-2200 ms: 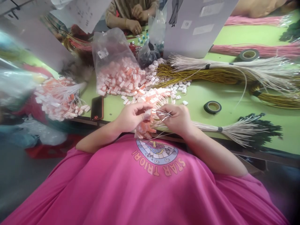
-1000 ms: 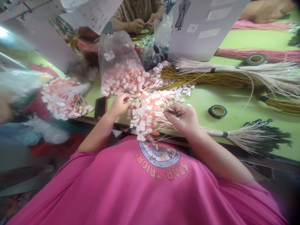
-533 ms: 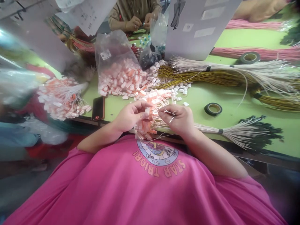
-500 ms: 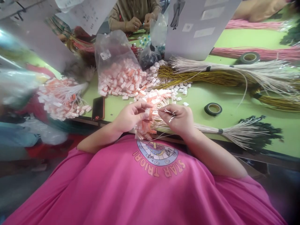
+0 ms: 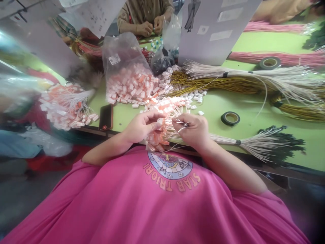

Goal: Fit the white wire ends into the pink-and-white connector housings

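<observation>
My left hand (image 5: 142,128) is closed, thumb and fingers pinching a small white-and-orange plastic connector (image 5: 161,121). Facing it, my right hand (image 5: 195,130) is curled around a few thin wires (image 5: 183,126) whose shiny metal ends stick out toward the left. Between and below both hands lies a bundle of white wires (image 5: 175,117) with orange and white connectors (image 5: 155,139) on their ends. That bundle passes under my right wrist, through a black tape band, to a fan of black connectors (image 5: 281,144). My fingertips partly cover the held connector.
A clear bag (image 5: 124,51) spills pale connectors beyond my hands. A phone (image 5: 106,117) and another wired connector pile (image 5: 68,106) lie left. Tape rolls (image 5: 230,118) and white and yellow wire bundles (image 5: 228,84) lie right. Across the table, a co-worker's hands (image 5: 152,27) handle small parts.
My right fingers have curled in slightly and the metal wire ends have shifted a little to the left. My left hand stays nearly in place. The co-worker's hands have moved closer together.
</observation>
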Demonstrator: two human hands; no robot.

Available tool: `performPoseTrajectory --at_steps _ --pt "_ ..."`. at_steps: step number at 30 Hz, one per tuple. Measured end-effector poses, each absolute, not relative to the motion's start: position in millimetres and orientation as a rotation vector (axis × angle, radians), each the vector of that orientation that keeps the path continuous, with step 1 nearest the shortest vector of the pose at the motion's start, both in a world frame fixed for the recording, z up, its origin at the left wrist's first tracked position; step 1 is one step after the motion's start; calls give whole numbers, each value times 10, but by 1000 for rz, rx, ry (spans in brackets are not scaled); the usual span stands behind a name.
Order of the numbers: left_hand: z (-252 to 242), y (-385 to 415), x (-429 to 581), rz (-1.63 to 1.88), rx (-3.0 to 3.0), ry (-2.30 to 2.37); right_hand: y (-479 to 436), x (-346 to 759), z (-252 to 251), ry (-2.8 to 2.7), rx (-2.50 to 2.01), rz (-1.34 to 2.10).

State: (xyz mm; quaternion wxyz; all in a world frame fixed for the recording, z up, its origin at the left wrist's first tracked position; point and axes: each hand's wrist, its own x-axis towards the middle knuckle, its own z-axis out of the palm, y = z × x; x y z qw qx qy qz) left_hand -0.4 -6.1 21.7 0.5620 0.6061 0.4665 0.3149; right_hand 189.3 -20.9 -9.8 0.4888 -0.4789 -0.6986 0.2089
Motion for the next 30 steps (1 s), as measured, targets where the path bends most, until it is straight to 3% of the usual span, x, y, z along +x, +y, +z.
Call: performPoseTrajectory --at_steps 16,21,26,30 --pt "214 -123 64 674 1719 1134 -215 1879 -176 -1760 -1099 669" --pt "279 72 -200 726 2120 1127 -120 1970 -97 -1772 -989 728" --pt "13 690 -720 744 2308 1689 -65 2018 -124 -1601 -1011 779" --pt "-387 1009 -938 306 2366 1922 -86 2003 -172 -1564 -1096 879"
